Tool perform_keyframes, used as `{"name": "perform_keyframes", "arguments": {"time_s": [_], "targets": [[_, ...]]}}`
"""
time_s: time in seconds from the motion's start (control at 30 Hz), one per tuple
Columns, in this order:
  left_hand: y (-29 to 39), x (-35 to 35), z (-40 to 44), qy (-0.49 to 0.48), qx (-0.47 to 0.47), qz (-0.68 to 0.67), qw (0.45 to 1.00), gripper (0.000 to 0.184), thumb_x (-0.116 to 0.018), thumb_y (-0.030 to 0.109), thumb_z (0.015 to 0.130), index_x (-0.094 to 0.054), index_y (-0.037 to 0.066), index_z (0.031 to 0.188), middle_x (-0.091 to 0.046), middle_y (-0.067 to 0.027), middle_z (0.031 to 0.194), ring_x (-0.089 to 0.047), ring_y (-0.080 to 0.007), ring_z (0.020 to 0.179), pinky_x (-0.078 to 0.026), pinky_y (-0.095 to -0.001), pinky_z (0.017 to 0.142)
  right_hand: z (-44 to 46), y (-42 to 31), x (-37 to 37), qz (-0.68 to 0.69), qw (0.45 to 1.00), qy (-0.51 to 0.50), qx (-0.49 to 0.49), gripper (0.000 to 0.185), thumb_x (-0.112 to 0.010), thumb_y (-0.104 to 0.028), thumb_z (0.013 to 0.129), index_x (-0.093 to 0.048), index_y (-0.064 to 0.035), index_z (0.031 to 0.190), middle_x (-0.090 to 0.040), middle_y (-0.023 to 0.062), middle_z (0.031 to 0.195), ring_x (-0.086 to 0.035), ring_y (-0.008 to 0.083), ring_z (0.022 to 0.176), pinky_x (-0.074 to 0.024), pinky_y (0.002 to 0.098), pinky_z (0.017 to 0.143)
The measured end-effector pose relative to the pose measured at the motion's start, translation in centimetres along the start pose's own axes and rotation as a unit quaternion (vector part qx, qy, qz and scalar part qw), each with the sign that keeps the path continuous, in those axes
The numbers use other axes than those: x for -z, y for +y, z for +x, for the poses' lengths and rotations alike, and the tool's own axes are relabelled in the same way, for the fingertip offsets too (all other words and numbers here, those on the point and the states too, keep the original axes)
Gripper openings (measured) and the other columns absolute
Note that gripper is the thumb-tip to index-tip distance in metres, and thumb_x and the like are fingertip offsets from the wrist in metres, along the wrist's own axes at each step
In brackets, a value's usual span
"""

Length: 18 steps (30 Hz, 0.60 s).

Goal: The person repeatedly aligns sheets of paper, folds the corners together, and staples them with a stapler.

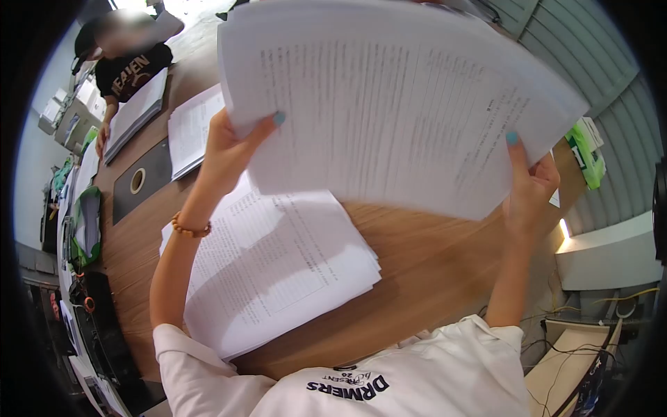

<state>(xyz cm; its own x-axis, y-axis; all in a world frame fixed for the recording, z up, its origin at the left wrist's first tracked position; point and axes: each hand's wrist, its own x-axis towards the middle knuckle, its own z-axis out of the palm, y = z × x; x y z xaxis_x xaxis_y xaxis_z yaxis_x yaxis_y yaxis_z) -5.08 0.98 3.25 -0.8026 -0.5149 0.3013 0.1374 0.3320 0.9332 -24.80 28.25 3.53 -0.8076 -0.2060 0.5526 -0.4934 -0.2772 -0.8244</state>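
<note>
A thick stack of printed paper sheets (389,118) is held up in front of me, raised above the wooden table. My left hand (233,146) grips its lower left edge, thumb on the printed face. At the right edge my right hand (533,177) pinches the stack, its thumb also on the front. The fingers behind the sheets are hidden on both sides. Below lies another pile of printed sheets (271,271), slightly fanned at its edges, with my left forearm over its left side.
The wooden table (438,257) spans the middle. Farther left are another paper pile (194,132), a dark panel with a round hole (138,181), and a person in a black shirt (135,73) beside a thick stack (135,115). Cables (556,347) hang at lower right.
</note>
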Motion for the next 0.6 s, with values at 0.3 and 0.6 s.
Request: {"name": "perform_keyframes", "arguments": {"time_s": [0.3, 0.6], "targets": [[0.4, -8.3, 3.0, -0.078, -0.053, -0.132, 0.987, 0.025, -0.063, 0.012, 0.08, -0.058, -0.002, 0.1, -0.062, -0.0087, 0.092, -0.059, -0.0129, 0.081, -0.047, -0.0256, 0.072, -0.9, 0.3, 6.3, -0.276, 0.959, 0.056, -0.024, 0.034, -0.064, -0.003, 0.078, -0.052, 0.0078, 0.108, -0.056, 0.0099, 0.107, -0.051, 0.0145, 0.098, -0.0403, 0.0251, 0.084], [-0.6, -11.9, 0.9, -0.185, 0.041, -0.044, 0.981, 0.027, -0.063, 0.009, 0.078, -0.057, 0.001, 0.103, -0.06, -0.0088, 0.099, -0.055, -0.0136, 0.091, -0.044, -0.0276, 0.079, -1.5, 1.7, 11.6, -0.168, 0.984, 0.042, 0.046, 0.024, -0.07, -0.009, 0.074, -0.062, 0.0068, 0.09, -0.063, 0.0073, 0.088, -0.056, 0.0114, 0.08, -0.0433, 0.0242, 0.073]]}}
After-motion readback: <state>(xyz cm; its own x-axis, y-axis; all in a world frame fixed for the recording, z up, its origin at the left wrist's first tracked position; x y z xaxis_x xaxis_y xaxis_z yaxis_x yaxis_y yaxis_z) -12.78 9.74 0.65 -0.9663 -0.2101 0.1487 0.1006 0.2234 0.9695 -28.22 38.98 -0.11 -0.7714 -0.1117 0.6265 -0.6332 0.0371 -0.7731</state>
